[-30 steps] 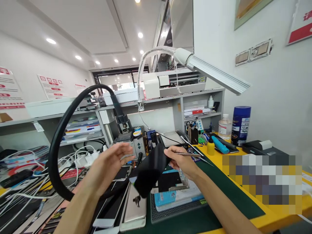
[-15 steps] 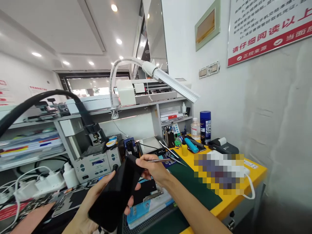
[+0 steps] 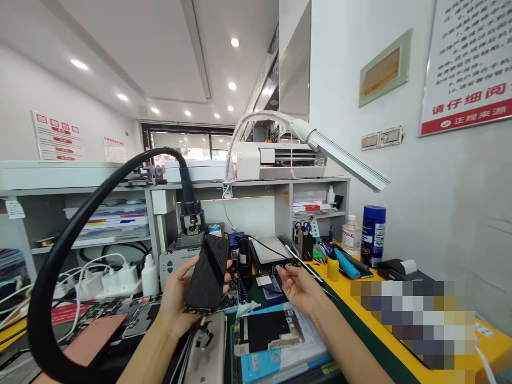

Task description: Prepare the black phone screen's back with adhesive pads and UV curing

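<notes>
My left hand [image 3: 176, 298] grips a black phone [image 3: 208, 274] by its edges, thumb on the left side and fingertips on the right. The phone is tilted up, its dark face showing fine lines and a glossy diagonal band. Apart from it, to the right, my right hand [image 3: 300, 290] is pinched around a thin, slim tool, mostly hidden by the fingers; its exact kind is unclear. Below the phone lies a silver phone housing [image 3: 206, 349]. Between my forearms sits a blue-and-white packet [image 3: 266, 365] with a black flat phone part [image 3: 264, 330] on top.
A black flexible arm [image 3: 60, 256] curves across the left. Behind stand a grey soldering station [image 3: 172, 261] and a white lamp [image 3: 348, 162]. On the yellow tabletop [image 3: 384, 314] are a blue spray can [image 3: 374, 234], a clear bottle [image 3: 351, 237] and a small yellow bottle [image 3: 332, 266].
My right hand has moved off the phone's top edge to the right. The phone is tilted more upright, its face now showing lines. The view has swung left.
</notes>
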The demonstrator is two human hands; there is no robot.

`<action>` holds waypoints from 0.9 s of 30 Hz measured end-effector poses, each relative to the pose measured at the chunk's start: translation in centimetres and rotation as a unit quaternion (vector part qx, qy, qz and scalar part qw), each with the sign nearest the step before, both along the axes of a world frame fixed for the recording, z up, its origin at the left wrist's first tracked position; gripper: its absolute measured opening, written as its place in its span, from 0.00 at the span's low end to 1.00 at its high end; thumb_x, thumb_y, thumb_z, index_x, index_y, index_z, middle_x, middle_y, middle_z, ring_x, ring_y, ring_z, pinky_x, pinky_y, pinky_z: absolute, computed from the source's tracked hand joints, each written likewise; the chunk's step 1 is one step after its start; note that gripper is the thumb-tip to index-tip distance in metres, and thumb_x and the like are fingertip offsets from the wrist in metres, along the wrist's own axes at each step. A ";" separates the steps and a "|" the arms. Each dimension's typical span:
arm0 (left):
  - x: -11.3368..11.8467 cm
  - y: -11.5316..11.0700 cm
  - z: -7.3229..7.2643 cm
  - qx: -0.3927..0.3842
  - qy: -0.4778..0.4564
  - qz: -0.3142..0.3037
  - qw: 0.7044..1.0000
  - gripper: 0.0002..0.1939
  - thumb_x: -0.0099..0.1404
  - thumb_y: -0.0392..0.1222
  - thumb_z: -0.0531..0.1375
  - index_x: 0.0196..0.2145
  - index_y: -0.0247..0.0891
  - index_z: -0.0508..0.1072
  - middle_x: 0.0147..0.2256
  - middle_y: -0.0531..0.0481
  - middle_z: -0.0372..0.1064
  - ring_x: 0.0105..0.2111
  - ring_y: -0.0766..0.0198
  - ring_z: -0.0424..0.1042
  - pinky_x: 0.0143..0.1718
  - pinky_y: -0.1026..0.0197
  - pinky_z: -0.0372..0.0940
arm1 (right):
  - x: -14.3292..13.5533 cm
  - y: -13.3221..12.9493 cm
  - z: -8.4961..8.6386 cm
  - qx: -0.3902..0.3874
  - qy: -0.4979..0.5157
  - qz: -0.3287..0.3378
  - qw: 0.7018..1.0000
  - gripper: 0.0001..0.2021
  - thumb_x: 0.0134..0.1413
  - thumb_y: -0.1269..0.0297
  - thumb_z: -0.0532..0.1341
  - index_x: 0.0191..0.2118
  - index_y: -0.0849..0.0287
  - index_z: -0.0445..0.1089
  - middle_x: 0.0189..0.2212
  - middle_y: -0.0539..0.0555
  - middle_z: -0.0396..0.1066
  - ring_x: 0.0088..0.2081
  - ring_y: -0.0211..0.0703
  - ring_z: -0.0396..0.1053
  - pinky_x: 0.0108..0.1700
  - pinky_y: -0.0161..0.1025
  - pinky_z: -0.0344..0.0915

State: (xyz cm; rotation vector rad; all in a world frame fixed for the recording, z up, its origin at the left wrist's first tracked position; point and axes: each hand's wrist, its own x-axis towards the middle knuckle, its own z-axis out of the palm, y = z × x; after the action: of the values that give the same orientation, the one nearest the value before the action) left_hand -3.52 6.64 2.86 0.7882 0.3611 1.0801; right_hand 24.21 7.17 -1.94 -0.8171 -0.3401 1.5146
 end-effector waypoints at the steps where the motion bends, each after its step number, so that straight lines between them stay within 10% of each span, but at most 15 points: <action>1: -0.2 0.1 -0.2 -0.005 -0.002 0.002 1.000 0.28 0.65 0.45 0.57 0.58 0.24 0.65 0.53 0.25 0.69 0.39 0.46 0.76 0.40 0.45 0.71 | -0.2 -0.1 -0.1 -0.008 -0.003 0.012 1.000 0.11 0.66 0.63 0.60 0.50 0.62 0.68 0.43 0.54 0.71 0.37 0.41 0.72 0.36 0.40 0.73; 9: -0.8 -0.2 -0.3 -0.021 -0.034 0.030 0.999 0.25 0.64 0.46 0.58 0.53 0.24 0.71 0.51 0.29 0.72 0.37 0.49 0.77 0.40 0.48 0.73 | -3.0 -1.2 -0.2 0.021 -0.159 0.078 0.984 0.11 0.67 0.61 0.59 0.47 0.63 0.68 0.35 0.51 0.70 0.26 0.34 0.68 0.26 0.32 0.68; 20: -1.1 -0.6 0.2 -0.027 -0.059 0.037 0.997 0.22 0.67 0.44 0.54 0.53 0.27 0.70 0.41 0.35 0.79 0.35 0.49 0.79 0.36 0.50 0.75 | -5.2 -1.5 -0.3 0.100 -0.444 0.048 0.889 0.10 0.68 0.61 0.58 0.46 0.63 0.68 0.30 0.48 0.69 0.21 0.30 0.65 0.19 0.27 0.62; 27: -1.4 -0.5 -0.1 0.009 -0.075 0.013 0.997 0.24 0.68 0.46 0.52 0.54 0.27 0.71 0.40 0.34 0.79 0.34 0.48 0.79 0.34 0.51 0.73 | -9.4 -3.7 1.7 0.165 -0.493 0.185 0.834 0.10 0.67 0.61 0.59 0.38 0.65 0.69 0.30 0.49 0.71 0.20 0.30 0.67 0.15 0.24 0.58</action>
State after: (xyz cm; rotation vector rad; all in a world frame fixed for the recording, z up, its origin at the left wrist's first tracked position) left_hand -4.95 6.15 2.81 0.7156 0.2358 1.1596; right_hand 14.81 3.46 -0.24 -1.2490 -1.5595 1.1924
